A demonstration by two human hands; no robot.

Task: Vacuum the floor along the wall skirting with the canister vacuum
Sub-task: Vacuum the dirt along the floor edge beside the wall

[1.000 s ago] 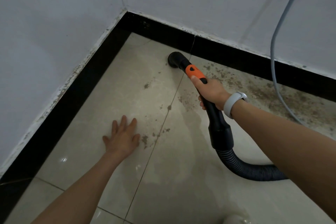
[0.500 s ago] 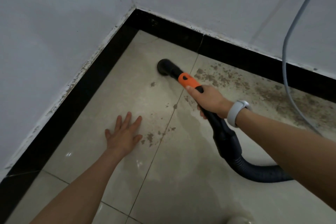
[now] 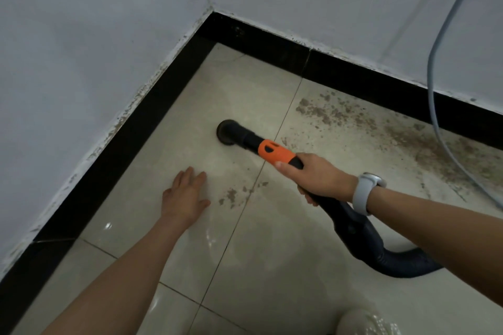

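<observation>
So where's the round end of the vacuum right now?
The vacuum nozzle sits on the floor tile mid-frame, just left of the grout line, ahead of the flat left hand, clear of the black skirting.

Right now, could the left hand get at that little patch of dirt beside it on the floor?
Probably yes. The left hand lies flat on the tile, and the dirt patch sits just to its right with only bare floor between. The nozzle and the right hand are farther off, clear of that path.

Left hand flat, fingers spread, arm extended. Right hand curled in grip; fingertips apparently tucked under.
</observation>
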